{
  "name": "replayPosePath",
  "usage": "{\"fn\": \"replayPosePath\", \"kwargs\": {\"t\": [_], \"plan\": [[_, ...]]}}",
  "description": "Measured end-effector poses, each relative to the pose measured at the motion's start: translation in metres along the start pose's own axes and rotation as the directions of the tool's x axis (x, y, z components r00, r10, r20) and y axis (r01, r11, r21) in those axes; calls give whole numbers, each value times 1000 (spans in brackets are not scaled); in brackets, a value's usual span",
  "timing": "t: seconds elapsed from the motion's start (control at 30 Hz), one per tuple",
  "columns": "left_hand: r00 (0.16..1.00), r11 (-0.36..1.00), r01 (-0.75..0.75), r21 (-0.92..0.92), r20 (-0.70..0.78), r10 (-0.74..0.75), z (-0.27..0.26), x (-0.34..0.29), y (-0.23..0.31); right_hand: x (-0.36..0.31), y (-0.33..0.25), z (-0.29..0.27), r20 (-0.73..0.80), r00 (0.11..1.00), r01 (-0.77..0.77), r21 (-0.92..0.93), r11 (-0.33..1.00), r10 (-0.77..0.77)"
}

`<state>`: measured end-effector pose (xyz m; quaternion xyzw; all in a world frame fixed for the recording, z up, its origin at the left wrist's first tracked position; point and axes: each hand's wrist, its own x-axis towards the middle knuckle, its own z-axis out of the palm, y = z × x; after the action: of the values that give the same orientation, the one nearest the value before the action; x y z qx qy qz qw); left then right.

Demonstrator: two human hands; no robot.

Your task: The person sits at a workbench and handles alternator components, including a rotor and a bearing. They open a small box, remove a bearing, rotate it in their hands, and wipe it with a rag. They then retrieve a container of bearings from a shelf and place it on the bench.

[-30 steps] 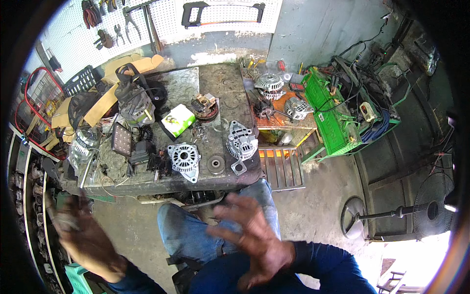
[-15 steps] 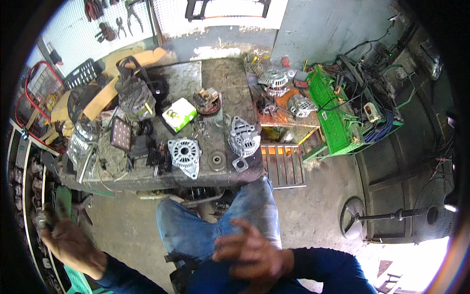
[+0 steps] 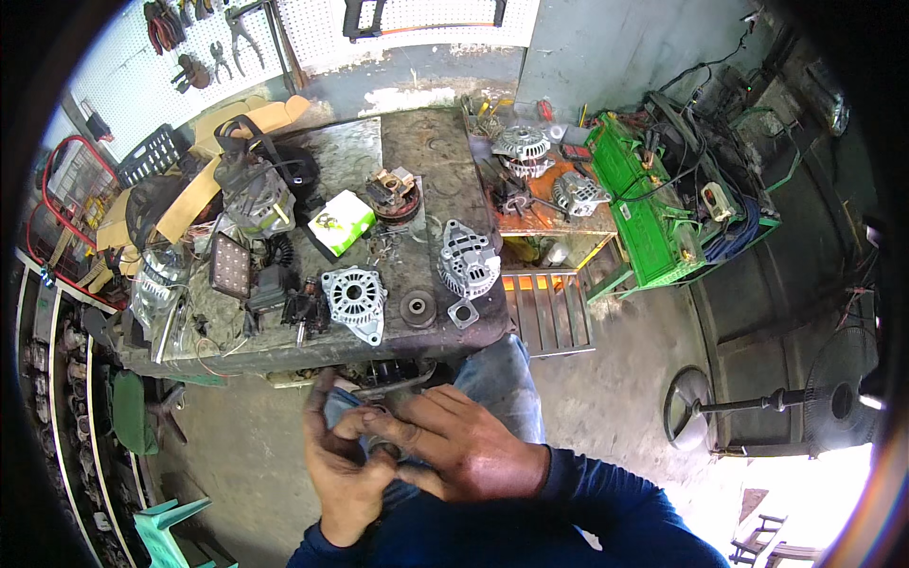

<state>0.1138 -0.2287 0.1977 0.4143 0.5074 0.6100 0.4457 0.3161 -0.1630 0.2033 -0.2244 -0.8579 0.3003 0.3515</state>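
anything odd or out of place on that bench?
Nothing spilled or plainly broken. The workbench is crowded: alternator halves lie apart among loose parts, and a green-and-white box sits askew. Both hands, left and right, meet over a small dark part above the lap; grip unclear.

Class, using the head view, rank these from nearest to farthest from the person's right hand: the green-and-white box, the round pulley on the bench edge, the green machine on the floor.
Measured from the right hand:
1. Round pulley, at the bench's near edge, just above the hands.
2. Green-and-white box, further back, mid-bench and to the left.
3. Green machine, off the bench, far to the right.
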Motion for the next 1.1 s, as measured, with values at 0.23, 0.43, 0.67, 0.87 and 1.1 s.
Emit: {"fn": "replayPosePath", "kwargs": {"t": [0.23, 0.43, 0.67, 0.87, 1.1], "plan": [[831, 925, -355, 134, -408, 378, -54, 52, 49, -10, 6, -39, 50, 999, -11, 181, 983, 2], [1000, 993, 18, -119, -16, -20, -8, -2, -13, -3, 0, -13, 68, 998, -10, 8, 1000, 9], [987, 980, 156, -124, -18, -159, 5, 0, 8, 7, 1, 2, 9, 1000, -6, 16, 1000, 6], [988, 985, 149, -89, -15, -151, 3, -6, -6, 8, 7, 13, -75, 997, 10, 9, 1000, -9], [995, 991, 100, -92, -9, -102, 12, 0, -9, 0, 14, 13, -85, 996, 36, -45, 998, -40]]}}
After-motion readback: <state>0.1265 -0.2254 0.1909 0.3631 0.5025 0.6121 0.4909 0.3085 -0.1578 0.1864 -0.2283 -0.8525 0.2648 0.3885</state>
